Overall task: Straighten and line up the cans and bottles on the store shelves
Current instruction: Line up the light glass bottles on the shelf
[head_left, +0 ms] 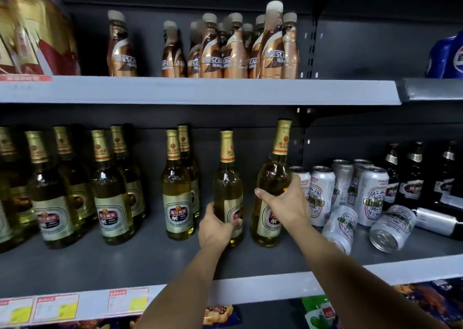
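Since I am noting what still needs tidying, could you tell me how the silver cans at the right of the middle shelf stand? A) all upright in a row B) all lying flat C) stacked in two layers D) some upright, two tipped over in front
D: several silver cans stand upright at the back, while two tipped cans lie on their sides in front of them.

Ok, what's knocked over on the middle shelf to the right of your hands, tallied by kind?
White-and-silver patterned drink cans, lying on their sides: 2
Dark glass bottle with a silver foil neck, lying down: 1
Total: 3
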{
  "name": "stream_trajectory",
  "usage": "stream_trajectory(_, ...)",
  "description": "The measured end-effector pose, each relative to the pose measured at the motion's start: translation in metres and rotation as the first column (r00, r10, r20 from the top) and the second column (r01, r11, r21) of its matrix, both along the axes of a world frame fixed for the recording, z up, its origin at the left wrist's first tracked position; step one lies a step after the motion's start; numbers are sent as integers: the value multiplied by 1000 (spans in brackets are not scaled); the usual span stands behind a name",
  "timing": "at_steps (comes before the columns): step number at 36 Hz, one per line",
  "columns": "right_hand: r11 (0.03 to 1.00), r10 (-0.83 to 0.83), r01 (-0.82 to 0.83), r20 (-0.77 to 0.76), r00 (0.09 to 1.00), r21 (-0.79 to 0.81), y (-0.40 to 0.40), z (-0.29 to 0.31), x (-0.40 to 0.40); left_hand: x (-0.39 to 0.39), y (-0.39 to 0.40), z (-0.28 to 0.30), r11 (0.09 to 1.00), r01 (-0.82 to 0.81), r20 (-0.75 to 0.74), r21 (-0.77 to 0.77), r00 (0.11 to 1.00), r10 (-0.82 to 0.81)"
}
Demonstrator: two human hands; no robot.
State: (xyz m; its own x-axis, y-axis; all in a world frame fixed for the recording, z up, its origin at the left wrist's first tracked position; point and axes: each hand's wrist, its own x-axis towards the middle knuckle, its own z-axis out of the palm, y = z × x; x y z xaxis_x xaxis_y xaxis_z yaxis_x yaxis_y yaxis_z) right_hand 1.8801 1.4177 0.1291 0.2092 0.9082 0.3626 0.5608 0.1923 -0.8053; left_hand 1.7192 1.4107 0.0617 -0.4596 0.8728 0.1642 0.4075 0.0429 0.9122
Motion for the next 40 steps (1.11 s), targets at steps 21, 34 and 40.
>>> stream_trajectory(21, 986, 36, -12, 141, 989, -167, 100, 5, -69, -19, 15, -31, 993, 28, -149, 113, 989, -11)
stream_trajectory(34, 940, 258, -265, -61, 964, -213, 124, -13, -73, -18, 15, -35, 989, 55, -264, 135, 964, -17)
stream_trajectory(40, 799, 445, -444, -98, 890, -406, 114, -13, -57, -17, 15, -34, 991, 55, -275, 123, 961, -20)
